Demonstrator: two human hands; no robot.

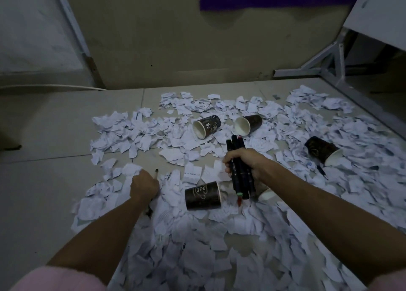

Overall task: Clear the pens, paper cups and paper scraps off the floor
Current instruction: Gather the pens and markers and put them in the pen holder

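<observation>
Floor (55,137) barely cleared: right hand (243,161) clamps a marker bundle (239,170), left hand (144,185) pinches a pen (156,174); cups (203,195), scraps (197,257) remain.

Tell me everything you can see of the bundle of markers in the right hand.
The bundle of markers is several thick black-bodied pens, plastic by the look, gripped round their middle by the right hand. They stand roughly upright above the paper scraps, tilted slightly. Dark caps show at the top; at the bottom one end is green, another red. An exact count cannot be told.
</observation>
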